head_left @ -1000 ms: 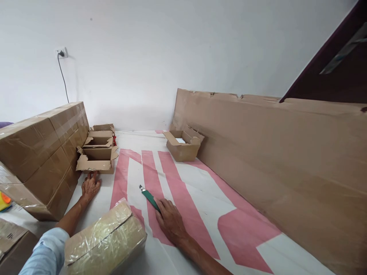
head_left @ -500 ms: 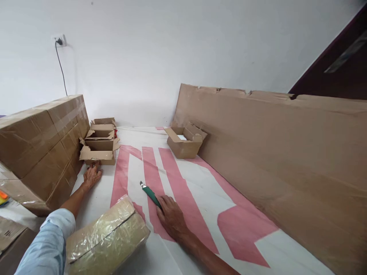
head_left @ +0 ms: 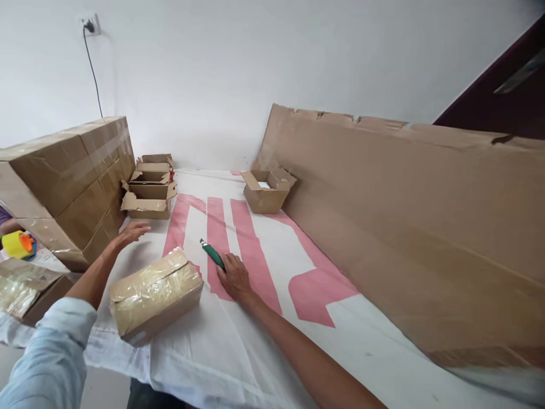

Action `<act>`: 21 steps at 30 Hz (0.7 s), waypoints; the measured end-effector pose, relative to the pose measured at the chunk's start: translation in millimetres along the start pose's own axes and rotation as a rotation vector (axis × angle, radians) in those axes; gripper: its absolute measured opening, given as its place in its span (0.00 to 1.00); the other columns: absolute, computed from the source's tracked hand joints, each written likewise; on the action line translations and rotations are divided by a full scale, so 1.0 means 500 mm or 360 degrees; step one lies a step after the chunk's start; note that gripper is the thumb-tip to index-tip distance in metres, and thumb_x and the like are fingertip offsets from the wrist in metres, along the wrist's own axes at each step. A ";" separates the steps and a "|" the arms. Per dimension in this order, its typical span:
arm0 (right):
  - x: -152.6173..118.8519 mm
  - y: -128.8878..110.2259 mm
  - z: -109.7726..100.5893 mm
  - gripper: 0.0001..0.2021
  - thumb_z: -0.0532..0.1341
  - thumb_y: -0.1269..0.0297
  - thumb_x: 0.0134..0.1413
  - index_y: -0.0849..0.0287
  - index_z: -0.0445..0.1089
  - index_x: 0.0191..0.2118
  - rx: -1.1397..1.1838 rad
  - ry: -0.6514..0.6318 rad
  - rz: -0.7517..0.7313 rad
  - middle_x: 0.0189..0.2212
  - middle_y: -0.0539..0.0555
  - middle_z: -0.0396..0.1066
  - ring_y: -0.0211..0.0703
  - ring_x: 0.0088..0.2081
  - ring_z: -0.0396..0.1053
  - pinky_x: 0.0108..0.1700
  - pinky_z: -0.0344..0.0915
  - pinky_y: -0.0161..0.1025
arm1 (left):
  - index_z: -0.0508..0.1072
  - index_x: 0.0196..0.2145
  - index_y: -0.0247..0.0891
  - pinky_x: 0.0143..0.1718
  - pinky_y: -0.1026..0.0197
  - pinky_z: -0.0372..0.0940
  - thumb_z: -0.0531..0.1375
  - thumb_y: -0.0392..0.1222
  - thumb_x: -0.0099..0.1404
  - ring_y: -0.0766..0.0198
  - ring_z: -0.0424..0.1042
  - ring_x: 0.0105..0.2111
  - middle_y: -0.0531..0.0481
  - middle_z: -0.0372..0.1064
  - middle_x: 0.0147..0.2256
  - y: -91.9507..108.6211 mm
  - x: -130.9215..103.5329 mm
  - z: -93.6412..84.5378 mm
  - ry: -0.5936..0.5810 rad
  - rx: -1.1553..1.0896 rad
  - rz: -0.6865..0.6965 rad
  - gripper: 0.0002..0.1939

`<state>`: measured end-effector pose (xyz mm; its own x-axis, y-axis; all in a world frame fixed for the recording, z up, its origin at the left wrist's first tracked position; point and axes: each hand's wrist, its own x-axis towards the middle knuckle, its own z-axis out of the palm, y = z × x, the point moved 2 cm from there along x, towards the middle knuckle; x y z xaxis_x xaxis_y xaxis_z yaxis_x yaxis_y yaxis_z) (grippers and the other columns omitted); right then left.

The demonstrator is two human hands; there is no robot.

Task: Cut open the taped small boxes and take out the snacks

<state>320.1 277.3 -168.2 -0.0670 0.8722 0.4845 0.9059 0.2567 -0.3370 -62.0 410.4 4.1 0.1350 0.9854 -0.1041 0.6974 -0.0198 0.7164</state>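
Note:
My right hand [head_left: 235,276] rests low over the cloth, its fingers wrapped round a green utility knife [head_left: 212,254] whose tip points away to the upper left. My left hand [head_left: 133,232] holds nothing; its fingers are stretched out above the cloth, just short of the nearest open cardboard box [head_left: 149,205] and apart from it. Between my forearms lies a closed cardboard box [head_left: 156,292] with shiny clear tape over its top. Two more open boxes [head_left: 150,176] stand in a row behind the nearest one.
Stacked taped cartons [head_left: 85,187] form a wall on the left. A large cardboard sheet [head_left: 383,216] leans along the right, with an open box [head_left: 266,199] against it. A yellow tape roll [head_left: 13,244] and another taped box [head_left: 29,287] are at far left. White-and-pink cloth [head_left: 255,363] covers the table.
My left hand has come away from the nearest open box and lifted, fingers straightened. The view has shifted, showing the table's front edge. The knife stays in my right hand.

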 end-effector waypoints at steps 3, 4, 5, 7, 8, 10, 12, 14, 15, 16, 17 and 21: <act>0.002 0.000 0.001 0.17 0.56 0.67 0.71 0.60 0.71 0.61 0.0005 -0.0029 0.0038 0.47 0.61 0.74 0.56 0.48 0.68 0.51 0.65 0.47 | 0.79 0.66 0.38 0.53 0.47 0.77 0.65 0.76 0.61 0.39 0.79 0.61 0.32 0.80 0.61 0.026 -0.148 -0.025 -0.0032 -0.0327 0.0088 0.47; 0.003 -0.001 0.001 0.18 0.56 0.68 0.71 0.60 0.71 0.61 0.0004 -0.0032 0.0059 0.47 0.60 0.74 0.56 0.49 0.68 0.51 0.64 0.47 | 0.79 0.65 0.39 0.54 0.47 0.76 0.66 0.77 0.61 0.38 0.78 0.62 0.32 0.80 0.61 0.032 -0.204 -0.031 -0.0032 -0.0434 0.0102 0.48; 0.004 -0.001 0.001 0.18 0.56 0.68 0.70 0.60 0.71 0.61 0.0002 -0.0031 0.0084 0.46 0.60 0.73 0.56 0.48 0.68 0.51 0.64 0.47 | 0.80 0.65 0.39 0.55 0.46 0.76 0.67 0.77 0.61 0.37 0.78 0.63 0.32 0.80 0.62 0.035 -0.260 -0.036 -0.0021 -0.0479 0.0095 0.47; 0.003 -0.001 -0.002 0.18 0.55 0.68 0.70 0.60 0.72 0.60 -0.0008 -0.0019 0.0150 0.45 0.60 0.73 0.56 0.48 0.68 0.50 0.63 0.47 | 0.82 0.63 0.42 0.59 0.43 0.75 0.69 0.78 0.59 0.34 0.75 0.65 0.34 0.78 0.64 0.033 -0.364 -0.040 0.0100 -0.0480 0.0071 0.47; -0.001 -0.001 -0.006 0.18 0.55 0.68 0.70 0.60 0.72 0.60 -0.0015 -0.0008 0.0186 0.45 0.60 0.73 0.56 0.48 0.67 0.50 0.63 0.47 | 0.82 0.63 0.43 0.63 0.42 0.73 0.69 0.78 0.58 0.34 0.74 0.67 0.35 0.77 0.65 0.028 -0.407 -0.039 0.0186 -0.0454 0.0058 0.46; -0.016 0.002 -0.021 0.17 0.55 0.67 0.70 0.59 0.72 0.59 -0.0029 0.0016 0.0248 0.45 0.59 0.73 0.56 0.48 0.67 0.49 0.62 0.47 | 0.80 0.66 0.43 0.67 0.40 0.70 0.71 0.77 0.56 0.33 0.72 0.68 0.35 0.75 0.68 0.011 -0.473 -0.028 0.0321 -0.0437 0.0003 0.49; -0.045 0.008 -0.044 0.17 0.55 0.67 0.71 0.58 0.72 0.60 -0.0041 0.0036 0.0282 0.45 0.59 0.73 0.56 0.49 0.68 0.49 0.62 0.47 | 0.75 0.70 0.43 0.67 0.38 0.71 0.71 0.77 0.55 0.32 0.73 0.68 0.34 0.73 0.69 -0.008 -0.512 -0.007 0.0377 -0.0454 -0.0041 0.54; -0.085 0.015 -0.073 0.18 0.54 0.67 0.71 0.58 0.72 0.61 -0.0055 0.0052 0.0302 0.47 0.59 0.74 0.55 0.49 0.68 0.49 0.62 0.47 | 0.73 0.72 0.42 0.66 0.39 0.72 0.72 0.75 0.54 0.32 0.71 0.69 0.35 0.71 0.70 -0.018 -0.531 0.018 0.0406 -0.0425 -0.0028 0.55; -0.107 0.020 -0.088 0.18 0.54 0.67 0.71 0.58 0.72 0.60 -0.0064 0.0060 0.0315 0.47 0.59 0.74 0.55 0.49 0.68 0.50 0.62 0.47 | 0.72 0.72 0.42 0.65 0.40 0.73 0.72 0.74 0.54 0.32 0.70 0.70 0.35 0.70 0.71 -0.019 -0.536 0.030 0.0423 -0.0397 -0.0007 0.55; -0.131 0.025 -0.103 0.17 0.54 0.68 0.71 0.58 0.73 0.60 -0.0074 0.0068 0.0331 0.47 0.59 0.74 0.56 0.49 0.68 0.49 0.62 0.47 | 0.72 0.72 0.42 0.64 0.41 0.74 0.73 0.73 0.53 0.32 0.69 0.70 0.35 0.69 0.71 -0.018 -0.538 0.040 0.0436 -0.0368 0.0016 0.55; -0.154 0.031 -0.118 0.17 0.54 0.68 0.71 0.58 0.73 0.59 -0.0086 0.0074 0.0349 0.47 0.60 0.74 0.56 0.48 0.69 0.49 0.62 0.47 | 0.72 0.72 0.41 0.62 0.42 0.75 0.73 0.72 0.54 0.32 0.68 0.71 0.35 0.68 0.72 -0.015 -0.539 0.048 0.0442 -0.0341 0.0036 0.55; -0.227 0.045 -0.171 0.18 0.55 0.64 0.71 0.59 0.74 0.60 -0.0114 0.0125 0.0420 0.47 0.62 0.75 0.59 0.47 0.69 0.49 0.65 0.51 | 0.71 0.72 0.41 0.55 0.45 0.78 0.71 0.68 0.57 0.31 0.68 0.70 0.35 0.66 0.73 0.006 -0.527 0.053 0.0353 -0.0241 0.0119 0.51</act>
<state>384.0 148.6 -161.7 0.2053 0.8694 0.4495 0.9152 -0.0077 -0.4030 -76.5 146.1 15.5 0.0128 0.9954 0.0946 0.5760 -0.0847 0.8130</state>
